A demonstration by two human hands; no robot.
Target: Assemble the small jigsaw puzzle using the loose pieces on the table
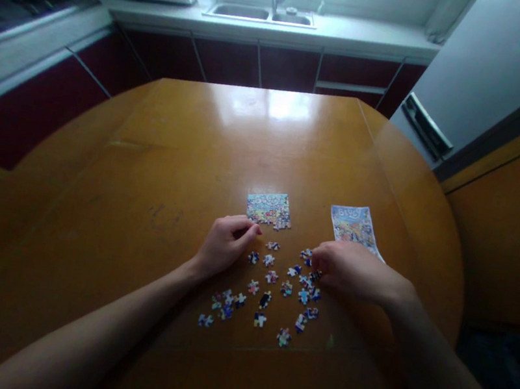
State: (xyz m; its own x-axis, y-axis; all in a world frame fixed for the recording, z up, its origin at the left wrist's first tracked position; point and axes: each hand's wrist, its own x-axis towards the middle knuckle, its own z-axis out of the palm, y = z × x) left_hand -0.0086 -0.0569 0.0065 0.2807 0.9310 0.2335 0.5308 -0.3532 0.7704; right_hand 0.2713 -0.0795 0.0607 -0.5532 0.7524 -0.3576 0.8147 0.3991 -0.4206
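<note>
**Q:** Head view, entry one: the surface?

**A:** Worktop (171,161): rounded, glossy orange-brown wood; window glare on its far half; sink (261,15) and dark red cupboards beyond it; refrigerator (497,68) at far right.

**Q:** Entry two: what lies on it?

**A:** Assembled patch (268,209) of jigsaw, roughly square, lower right edge ragged; printed sheet (355,226) to its right, apart from it, long axis running away from me and slightly slanted; loose pieces (269,288), a few dozen, scattered on the near side of both, between my forearms.

**Q:** Entry three: your hands?

**A:** My left hand (224,248): palm down, fingers curled, thumb and forefinger drawn narrow; fingertips just beside the patch's near left corner; whether a piece sits in that pinch, I cannot tell. My right hand (351,271): palm down, fingers bent over the right fringe of the scatter, tips touching pieces there, knuckles across the sheet's near corner; holding one or only resting, I cannot tell.

**Q:** Which hand is nearer what?

**A:** Left is nearer the patch, which lies ahead and to its right; right is nearer the sheet; most of the scatter lies between the two.
</note>
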